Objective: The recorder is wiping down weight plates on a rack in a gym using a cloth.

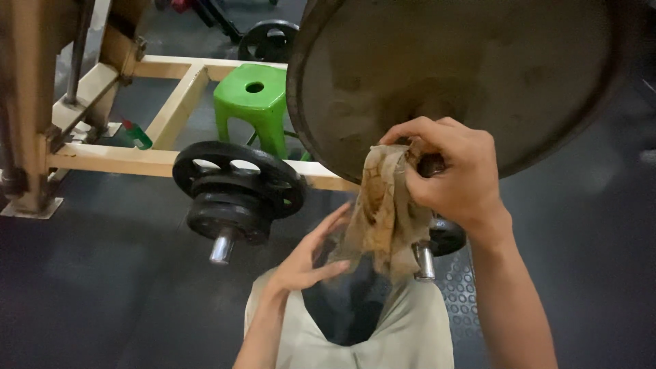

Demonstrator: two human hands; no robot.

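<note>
Dirty brown rag (385,205) bunched in right hand (454,174), pressed on middle of big round weight plate (465,75) for rubbing. Left hand (311,256) open, touching hanging end. Dumbbell (236,191), green stool (254,102) behind, on floor.

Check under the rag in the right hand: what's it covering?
The right hand presses the stained rag against the hub of the big weight plate. A steel bar end pokes out below. The hub itself is hidden by rag and hand.

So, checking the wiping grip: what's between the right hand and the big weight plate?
A stained cloth, held by the right hand against the plate, head view.
</note>
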